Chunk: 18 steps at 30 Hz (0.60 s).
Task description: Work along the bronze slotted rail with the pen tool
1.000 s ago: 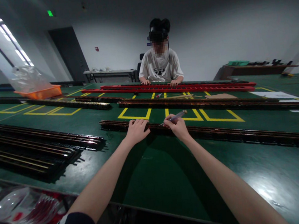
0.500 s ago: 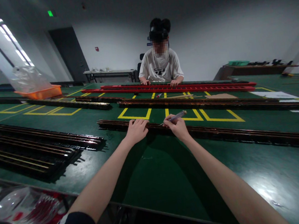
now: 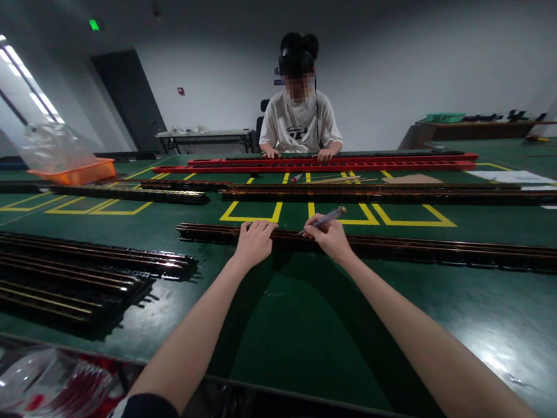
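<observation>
A long dark rail with copper-coloured strips [image 3: 438, 244] lies crosswise on the green table in front of me. My left hand [image 3: 255, 242] is closed over the rail near its left end, fingers bent across it. Just to the right, my right hand [image 3: 329, 235] pinches a pen-shaped tool with a clear handle [image 3: 332, 215]. Its thin tip points down and left at the rail, between my hands. Whether the tip touches the rail I cannot tell.
More dark rails [image 3: 40, 283] lie at the left, and another row of rails [image 3: 382, 190] lies beyond mine. Across the table a person [image 3: 297, 123] has both hands at a red frame [image 3: 404, 161]. An orange bin [image 3: 73, 173] stands at the far left; bottles [image 3: 51, 382] are below the near edge.
The rail under my hands has shifted slightly to the left, and my left hand has moved a little left with it. The right hand keeps its pinch on the tool.
</observation>
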Motion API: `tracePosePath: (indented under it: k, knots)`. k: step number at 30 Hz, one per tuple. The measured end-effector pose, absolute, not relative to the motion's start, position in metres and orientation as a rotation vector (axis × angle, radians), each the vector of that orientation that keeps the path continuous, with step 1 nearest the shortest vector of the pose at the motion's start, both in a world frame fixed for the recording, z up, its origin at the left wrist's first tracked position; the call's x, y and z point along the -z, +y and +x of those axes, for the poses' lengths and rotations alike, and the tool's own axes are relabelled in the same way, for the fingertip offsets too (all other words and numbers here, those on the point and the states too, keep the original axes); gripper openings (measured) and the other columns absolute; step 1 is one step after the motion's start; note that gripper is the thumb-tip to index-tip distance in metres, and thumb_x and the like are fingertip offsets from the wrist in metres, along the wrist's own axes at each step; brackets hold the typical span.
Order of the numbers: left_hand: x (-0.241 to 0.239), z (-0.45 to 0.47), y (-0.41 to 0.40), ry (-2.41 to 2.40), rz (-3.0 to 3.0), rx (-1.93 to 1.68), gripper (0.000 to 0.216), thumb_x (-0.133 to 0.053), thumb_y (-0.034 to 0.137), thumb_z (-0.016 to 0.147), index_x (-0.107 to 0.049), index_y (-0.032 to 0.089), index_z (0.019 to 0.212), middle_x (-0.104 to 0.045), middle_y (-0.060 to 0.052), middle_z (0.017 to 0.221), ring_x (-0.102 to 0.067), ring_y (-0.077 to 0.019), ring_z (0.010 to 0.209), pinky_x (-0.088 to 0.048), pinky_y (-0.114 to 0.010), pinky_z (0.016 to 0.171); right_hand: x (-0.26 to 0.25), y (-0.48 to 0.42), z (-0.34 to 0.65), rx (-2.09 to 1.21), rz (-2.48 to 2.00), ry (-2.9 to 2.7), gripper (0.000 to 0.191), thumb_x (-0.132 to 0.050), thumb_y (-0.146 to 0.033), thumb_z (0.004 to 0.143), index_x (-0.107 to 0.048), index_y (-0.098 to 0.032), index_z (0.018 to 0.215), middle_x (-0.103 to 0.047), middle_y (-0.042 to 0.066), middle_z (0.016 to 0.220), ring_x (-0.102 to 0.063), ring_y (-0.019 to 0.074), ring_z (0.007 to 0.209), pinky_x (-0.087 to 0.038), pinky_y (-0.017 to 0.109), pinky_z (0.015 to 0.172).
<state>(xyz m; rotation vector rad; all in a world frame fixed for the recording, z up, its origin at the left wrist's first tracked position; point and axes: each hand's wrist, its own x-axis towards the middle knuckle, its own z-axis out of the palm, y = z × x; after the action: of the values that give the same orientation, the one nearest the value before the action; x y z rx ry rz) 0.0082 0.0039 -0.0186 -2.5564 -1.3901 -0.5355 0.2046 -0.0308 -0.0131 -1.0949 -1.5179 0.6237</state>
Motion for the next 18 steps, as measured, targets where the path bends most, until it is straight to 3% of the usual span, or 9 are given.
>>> tracePosePath:
  k: [18]
  knots:
    - [0.0208,0.0080,0.0034,-1.376,-2.582,0.508,0.045,-0.034,0.007,0.081,-0.056,0.020,0.118,-0.062,-0.007,0.120,-0.052,-0.0222,0.114,-0.032,-0.042,0.099,0.0106,-0.0324,0.2054,-0.674,-1.102,-1.508,0.013,-0.058,-0.033,0.074,-0.058,-0.020,0.070,-0.065,0.002,0.066,-0.064,0.0188,0.067,-0.050,0.032,0.064]
